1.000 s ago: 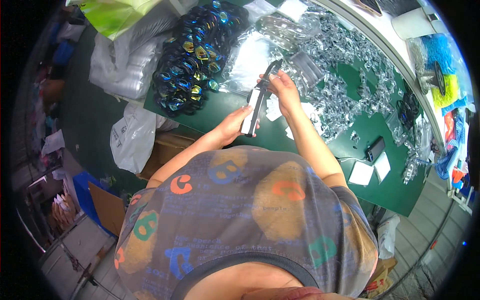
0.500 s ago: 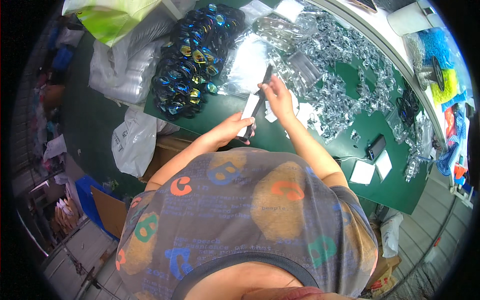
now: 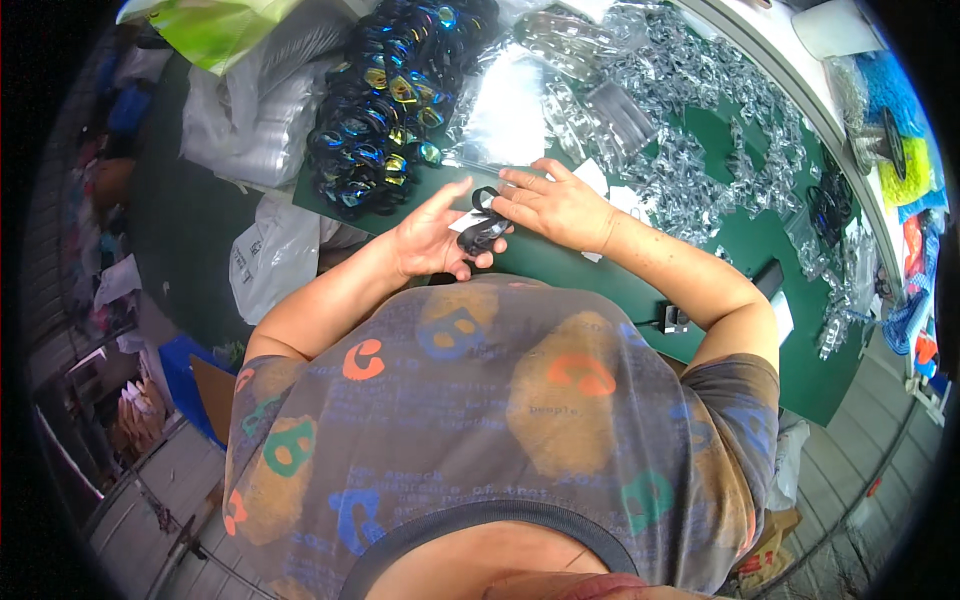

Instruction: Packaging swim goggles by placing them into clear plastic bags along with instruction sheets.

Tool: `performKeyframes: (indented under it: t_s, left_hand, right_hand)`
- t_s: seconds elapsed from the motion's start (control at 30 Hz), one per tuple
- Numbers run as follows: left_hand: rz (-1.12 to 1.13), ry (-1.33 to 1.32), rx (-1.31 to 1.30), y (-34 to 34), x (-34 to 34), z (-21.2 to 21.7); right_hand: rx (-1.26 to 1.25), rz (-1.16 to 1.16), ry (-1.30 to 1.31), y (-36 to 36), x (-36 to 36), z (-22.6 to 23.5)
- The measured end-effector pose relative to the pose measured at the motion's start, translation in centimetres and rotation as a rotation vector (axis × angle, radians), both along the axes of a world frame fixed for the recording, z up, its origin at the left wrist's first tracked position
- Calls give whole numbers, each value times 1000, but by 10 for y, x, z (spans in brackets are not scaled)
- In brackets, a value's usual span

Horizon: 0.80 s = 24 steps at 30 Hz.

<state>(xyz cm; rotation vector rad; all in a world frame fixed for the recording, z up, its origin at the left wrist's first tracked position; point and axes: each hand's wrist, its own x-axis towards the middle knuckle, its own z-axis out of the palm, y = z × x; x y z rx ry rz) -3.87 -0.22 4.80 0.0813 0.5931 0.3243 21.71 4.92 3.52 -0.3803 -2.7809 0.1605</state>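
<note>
One black strap (image 3: 480, 238) rests in the left hand (image 3: 428, 240), fingers spread; the right hand (image 3: 562, 208) meets it, pinch unclear.

Black band (image 3: 481, 237), white card (image 3: 465, 220), dark green tabletop (image 3: 600, 283), grey shirt (image 3: 470, 420) with multicoloured letters

A glossy black band-like strap (image 3: 478, 238) is doubled up between the person's left hand (image 3: 428, 238) and right hand (image 3: 560, 212). Its far part curves into 1 small loop just beside the right fingertips; its near part bunches into a dark, folded clump against the left fingers. A flat white card (image 3: 465, 221) juts out leftward beside it, tilted and partly covered.
</note>
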Motion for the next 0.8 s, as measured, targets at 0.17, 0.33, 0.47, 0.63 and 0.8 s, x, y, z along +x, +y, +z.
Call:
performKeyframes:
  t_s: [0.17, 0.33, 0.47, 0.63, 0.8]
  left_hand:
    - [-47, 87, 5, -6, 4, -14]
    - [-72, 186, 82, -6, -5, -18]
    - [-137, 225, 126, -2, -4, -17]
    - [-311, 279, 254, 8, 2, -13]
    - [-76, 622, 950, 1, -21, -60]
  right_hand:
    - [-119, 10, -61, -3, -1, -12]
    - [-731, -164, 16, 5, 5, -1]
    - [-441, -46, -37, -7, -5, 5]
    - [-730, -119, -132, -14, -19, -11]
    - [-1073, -240, 80, -27, -9, -41]
